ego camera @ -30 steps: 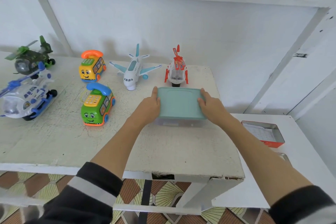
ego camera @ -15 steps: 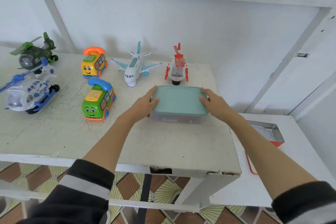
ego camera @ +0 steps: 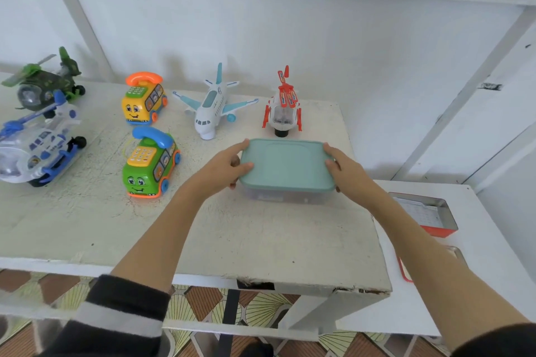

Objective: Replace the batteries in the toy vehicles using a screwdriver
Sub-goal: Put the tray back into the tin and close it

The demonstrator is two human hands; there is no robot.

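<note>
A clear box with a teal lid (ego camera: 285,165) stands on the white table (ego camera: 261,238), right of centre. My left hand (ego camera: 223,168) grips its left end, thumb on the lid. My right hand (ego camera: 348,171) grips the right end. Toys stand behind and to the left: a red-and-white helicopter (ego camera: 282,107), a white-and-blue airplane (ego camera: 211,104), a yellow phone bus (ego camera: 143,100), a green phone bus (ego camera: 150,165), a blue-and-white helicopter (ego camera: 34,145) and a green helicopter (ego camera: 43,84). No screwdriver shows.
A lower white side table (ego camera: 493,269) adjoins on the right, bearing an open red tin (ego camera: 426,214) and a red-edged lid (ego camera: 406,269) partly behind my right forearm. A white wall rises behind the toys. The table's front edge is chipped.
My left thumb has moved onto the lid's top. The box looks shifted slightly toward me.
</note>
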